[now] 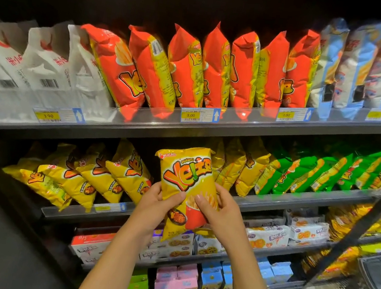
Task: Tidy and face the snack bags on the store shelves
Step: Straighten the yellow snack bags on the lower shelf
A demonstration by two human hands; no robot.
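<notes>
A yellow snack bag (185, 176) with an orange logo faces me, upright, in front of the second shelf (275, 202). My left hand (157, 200) grips its lower left edge, thumb on the front. My right hand (218, 208) grips its lower right side, thumb on the front too. More yellow bags (95, 174) lean over to the left on that shelf, and others (238, 164) stand behind the held bag.
The top shelf (237, 124) carries white bags (42, 63), red bags (211, 70) and pale blue bags (361, 66). Green bags (317, 174) stand right of the yellow ones. Lower shelves hold biscuit packs (270, 234) and small cartons (177, 282). A dark diagonal bar (355, 233) crosses at the right.
</notes>
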